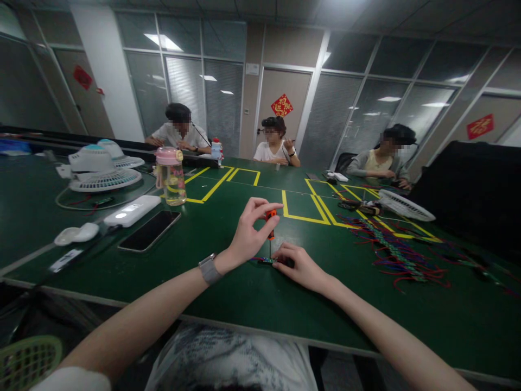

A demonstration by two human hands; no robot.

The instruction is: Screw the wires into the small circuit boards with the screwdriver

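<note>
pinching one upright screwdriver (272, 235) is one left hand (247, 231); one right hand (300, 265) clamps one small circuit board (267, 261).

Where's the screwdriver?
Head view, just right of centre: the orange-handled screwdriver stands upright in the left hand, tip down at the small circuit board.

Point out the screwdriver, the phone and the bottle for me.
Screwdriver (272, 235): head view, on the lower end of its handle.
Phone (150, 231): head view, on its dark screen.
Bottle (172, 179): head view, on its clear body.
</note>
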